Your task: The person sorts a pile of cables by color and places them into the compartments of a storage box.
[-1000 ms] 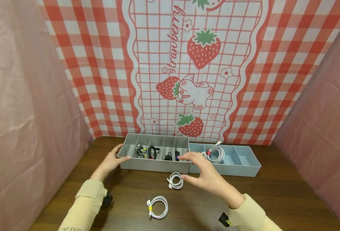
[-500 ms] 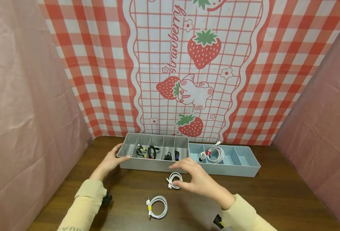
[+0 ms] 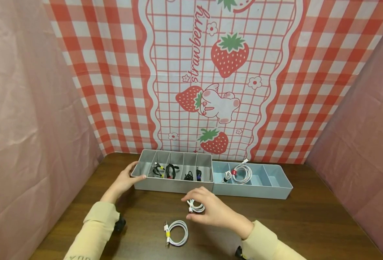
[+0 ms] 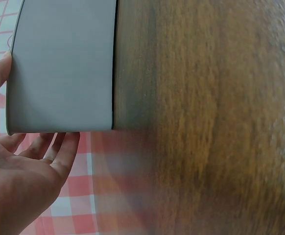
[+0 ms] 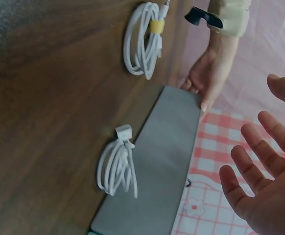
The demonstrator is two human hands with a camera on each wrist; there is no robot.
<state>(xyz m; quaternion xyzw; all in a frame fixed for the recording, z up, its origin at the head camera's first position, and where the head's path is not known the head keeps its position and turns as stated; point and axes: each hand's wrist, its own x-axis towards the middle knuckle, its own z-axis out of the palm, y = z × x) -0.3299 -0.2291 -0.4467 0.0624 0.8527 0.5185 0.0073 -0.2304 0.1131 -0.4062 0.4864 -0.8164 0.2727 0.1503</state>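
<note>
R hand (image 3: pixel 212 208) hangs at the small white cable coil (image 3: pixel 196 209), thumb & fingers curved wide apart, nothing held; R wrist view shows the tips clear of it. In the head view the coil lies on the brown table (image 3: pixel 146 216), approx 9 o'clock from the palm.

Best approach, prob.: thumb in from 7 o'clock, fingers from 10, pinch all loops at once incl. the plug (image 3: pixel 190 209), so no strand slips out. Go light; cord looks soft & likely squashes. Mind the long white cable coil (image 3: pixel 186 234) at 7 o'clock, don't snag it w/ the thumb.

L hand (image 3: pixel 123 180) grips the left end of the grey divided bin (image 3: pixel 175 186), thumb on rim, fingers agst. the end wall; don't shove it into the blue divided bin (image 3: pixel 253 191), at 2 o'clock from the small coil.

Looks: thin white cord, several loops, compact ring, plug at its 8 o'clock side. Can't tell if it's tied. Long coil is bigger, w/ yellow tie (image 3: pixel 168 234) at its 9 o'clock side.
</note>
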